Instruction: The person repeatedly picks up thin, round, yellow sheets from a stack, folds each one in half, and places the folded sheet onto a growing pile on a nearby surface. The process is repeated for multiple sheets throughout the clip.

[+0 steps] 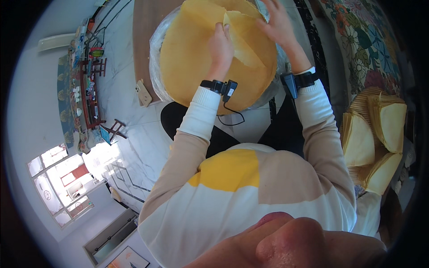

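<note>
A stack of large round thin yellow flatbread sheets (191, 63) lies before me on clear plastic wrap (156, 50). The top sheet is partly lifted and folded, with its pale torn-looking edge (246, 55) near the middle. My left hand (221, 47) pinches that raised edge between thumb and fingers. Over the right rim of the stack, my right hand (278, 25) has its fingers spread, with nothing seen in its grasp. Folded stacks of similar sheets (358, 140) rest on a round ribbed woven tray (357, 105) at the right.
Beneath the plastic is a brown board (142, 40), with a phone (143, 93) at its near corner. A flowered cloth (365, 43) covers a surface at the right. A black cable (236, 124) hangs from my left wrist device. Small stools (115, 130) stand farther left.
</note>
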{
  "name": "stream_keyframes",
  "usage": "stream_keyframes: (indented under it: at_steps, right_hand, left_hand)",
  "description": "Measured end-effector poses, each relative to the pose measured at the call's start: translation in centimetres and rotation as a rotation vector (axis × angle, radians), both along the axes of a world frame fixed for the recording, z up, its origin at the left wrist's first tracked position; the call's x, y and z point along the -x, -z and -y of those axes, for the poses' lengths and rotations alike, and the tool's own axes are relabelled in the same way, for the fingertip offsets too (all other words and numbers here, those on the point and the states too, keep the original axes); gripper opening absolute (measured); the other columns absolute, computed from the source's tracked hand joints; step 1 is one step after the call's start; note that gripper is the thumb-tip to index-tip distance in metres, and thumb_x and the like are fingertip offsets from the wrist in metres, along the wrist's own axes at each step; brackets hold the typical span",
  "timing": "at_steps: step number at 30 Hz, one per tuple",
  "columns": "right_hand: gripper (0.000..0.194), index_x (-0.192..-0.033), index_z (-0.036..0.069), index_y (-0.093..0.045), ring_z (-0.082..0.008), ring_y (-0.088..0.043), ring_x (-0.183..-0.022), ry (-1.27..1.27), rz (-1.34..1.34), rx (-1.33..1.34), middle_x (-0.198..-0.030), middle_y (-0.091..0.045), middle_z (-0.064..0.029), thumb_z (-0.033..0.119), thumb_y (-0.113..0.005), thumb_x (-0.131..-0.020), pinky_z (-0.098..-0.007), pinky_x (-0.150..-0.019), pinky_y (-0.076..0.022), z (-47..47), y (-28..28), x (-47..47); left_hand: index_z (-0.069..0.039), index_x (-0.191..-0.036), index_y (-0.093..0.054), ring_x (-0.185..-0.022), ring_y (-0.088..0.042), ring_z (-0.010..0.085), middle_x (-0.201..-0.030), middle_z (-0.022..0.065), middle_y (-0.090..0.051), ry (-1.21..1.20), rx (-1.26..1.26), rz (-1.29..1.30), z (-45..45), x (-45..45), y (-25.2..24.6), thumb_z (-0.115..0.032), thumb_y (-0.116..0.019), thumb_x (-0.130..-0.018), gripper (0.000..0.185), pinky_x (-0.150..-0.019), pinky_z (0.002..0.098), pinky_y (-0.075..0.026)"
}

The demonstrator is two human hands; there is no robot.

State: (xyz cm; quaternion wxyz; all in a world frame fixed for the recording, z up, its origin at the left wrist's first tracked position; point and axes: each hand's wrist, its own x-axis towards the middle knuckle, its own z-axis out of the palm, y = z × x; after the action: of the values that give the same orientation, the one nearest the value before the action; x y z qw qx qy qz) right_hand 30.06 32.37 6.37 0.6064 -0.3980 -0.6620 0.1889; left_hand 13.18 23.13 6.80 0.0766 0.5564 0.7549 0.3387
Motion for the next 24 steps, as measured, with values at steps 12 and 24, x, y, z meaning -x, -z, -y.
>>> stream_keyframes:
  at_steps: [12, 24]
  right_hand:
    - [0.031, -0.106, 0.007, -0.079, -0.0447, -0.074, -0.087, -0.152, 0.462, 0.307, -0.089, -0.076, -0.0214, 0.037, -0.072, -0.101, -0.0533, -0.076, -0.0573, -5.8, 5.8, 2.9]
    - [0.041, -0.106, 0.002, -0.074, -0.0414, -0.072, -0.092, -0.3, 0.185, -0.085, -0.095, -0.075, -0.0189, 0.042, -0.078, -0.098, -0.0518, -0.083, -0.0538, -2.9, -0.3, 4.9]
  left_hand:
    - [0.007, -0.113, -0.062, -0.102, -0.071, 0.0461, -0.11, 0.0302, -0.073, -0.195, -0.152, 0.152, 3.6, 2.5, 5.0, -0.03, -0.058, -0.115, 0.037, -0.088, 0.05, -0.055]
    - [-0.001, -0.112, -0.059, -0.098, -0.071, 0.0422, -0.104, 0.0281, -0.07, -0.096, -0.018, 0.111, -4.8, 3.6, -2.0, -0.034, -0.061, -0.114, 0.033, -0.084, 0.0527, -0.053]
